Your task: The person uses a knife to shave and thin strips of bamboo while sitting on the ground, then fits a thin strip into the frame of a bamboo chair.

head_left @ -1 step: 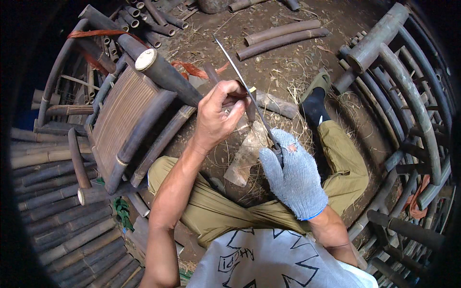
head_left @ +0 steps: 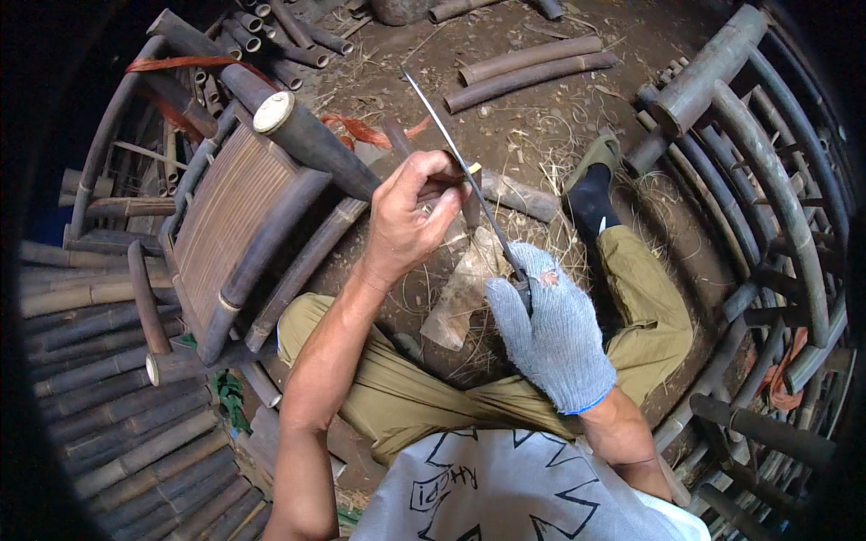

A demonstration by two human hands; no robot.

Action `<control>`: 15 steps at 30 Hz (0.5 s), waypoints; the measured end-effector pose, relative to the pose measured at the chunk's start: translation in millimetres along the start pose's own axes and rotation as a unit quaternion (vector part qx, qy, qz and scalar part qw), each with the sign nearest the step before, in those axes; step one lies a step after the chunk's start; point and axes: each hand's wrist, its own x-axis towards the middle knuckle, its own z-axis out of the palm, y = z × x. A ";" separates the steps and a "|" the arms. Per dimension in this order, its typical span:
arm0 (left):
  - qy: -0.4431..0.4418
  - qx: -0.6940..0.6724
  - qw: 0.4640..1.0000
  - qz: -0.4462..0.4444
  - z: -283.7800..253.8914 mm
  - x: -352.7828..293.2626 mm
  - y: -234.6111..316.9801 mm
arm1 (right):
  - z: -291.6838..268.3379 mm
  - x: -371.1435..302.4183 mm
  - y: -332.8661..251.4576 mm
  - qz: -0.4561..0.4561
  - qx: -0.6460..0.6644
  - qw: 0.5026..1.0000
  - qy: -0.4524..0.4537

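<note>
My bare left hand (head_left: 413, 209) is closed around a short dark bamboo piece (head_left: 472, 209), mostly hidden by the fingers, with a pale yellow cut end showing. My right hand (head_left: 552, 334), in a grey knitted glove with a worn spot, is wrapped round the handle of a long, thin-bladed knife (head_left: 440, 124). The blade slants up and leftward, crossing the bamboo piece right beside my left fingertips. Below, between my legs, a flat pale wooden piece (head_left: 462, 302) lies on the ground.
A bamboo chair with a slatted seat (head_left: 236, 212) stands close on my left. Another bamboo frame (head_left: 785, 180) rises on the right. Two split bamboo lengths (head_left: 532, 72) and a bamboo log (head_left: 519, 194) lie ahead among shavings. Dark bamboo poles (head_left: 135, 406) fill the lower left.
</note>
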 end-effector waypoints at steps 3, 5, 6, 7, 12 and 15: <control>-0.001 -0.002 1.000 0.003 2.5 0.7 1.6 | 1.1 -2.1 0.7 0.007 0.005 1.000 0.011; 0.000 -0.005 1.000 0.004 3.0 0.2 1.0 | 0.0 -2.9 0.5 0.010 0.003 1.000 0.002; 0.002 -0.005 1.000 0.007 2.8 -0.4 -0.5 | -0.5 -3.0 0.0 0.011 0.002 1.000 -0.003; 0.005 -0.006 1.000 0.009 2.2 -1.0 -0.9 | -0.8 -3.1 -0.7 0.018 0.003 1.000 -0.008; -0.045 0.130 0.990 -0.026 -5.0 12.1 26.4 | -0.5 -2.5 4.1 0.024 -0.022 0.999 -0.002; -0.122 0.442 0.889 0.004 -44.9 48.2 80.8 | -9.1 3.9 3.8 0.017 -0.042 0.999 0.002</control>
